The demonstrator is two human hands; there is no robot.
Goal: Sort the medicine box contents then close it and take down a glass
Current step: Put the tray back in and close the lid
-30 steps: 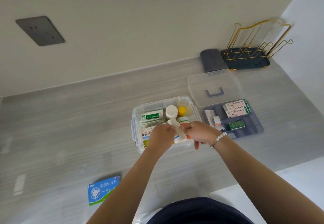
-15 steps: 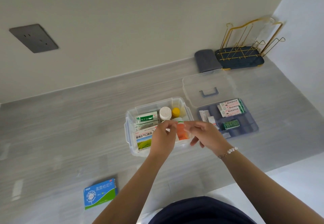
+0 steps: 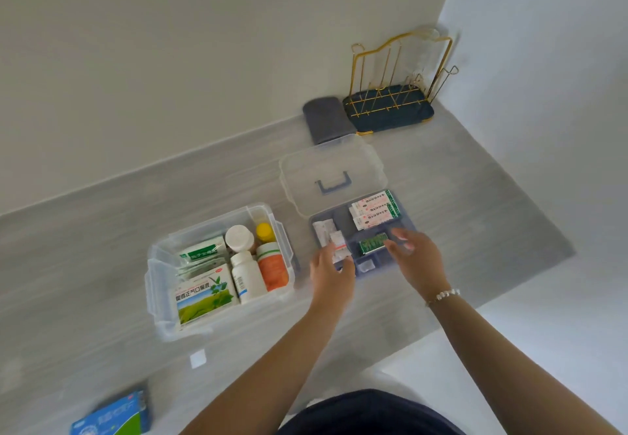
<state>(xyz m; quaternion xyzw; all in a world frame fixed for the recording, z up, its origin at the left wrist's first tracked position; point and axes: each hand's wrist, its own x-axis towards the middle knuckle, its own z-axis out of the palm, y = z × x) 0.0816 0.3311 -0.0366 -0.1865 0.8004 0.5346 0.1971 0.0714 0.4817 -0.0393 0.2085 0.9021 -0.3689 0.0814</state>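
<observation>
The clear medicine box (image 3: 153,285) stands open on the grey counter. It holds a white bottle (image 3: 246,274), an orange bottle (image 3: 272,266), a white-capped jar (image 3: 239,237), a yellow-capped one (image 3: 265,232) and several cartons. To its right lies a blue-grey divider tray (image 3: 406,222) with pink-and-white boxes (image 3: 373,210) and a green blister pack (image 3: 373,243). My left hand (image 3: 331,271) is at the tray's front-left edge, empty, thumb by a small sachet (image 3: 338,247). My right hand (image 3: 418,257) hovers over the front-right, fingers spread. The clear lid (image 3: 331,169) lies behind the tray. A faint glass (image 3: 430,47) hangs on the rack.
A gold wire rack (image 3: 390,108) on a dark base fills the back right corner, with a folded grey cloth (image 3: 324,120) beside it. A blue medicine carton (image 3: 112,416) lies at the front left. A small white square (image 3: 198,358) sits before the box.
Both hands left the medicine box and moved right to the divider tray. The white and orange bottles they handled now lie in the box.
</observation>
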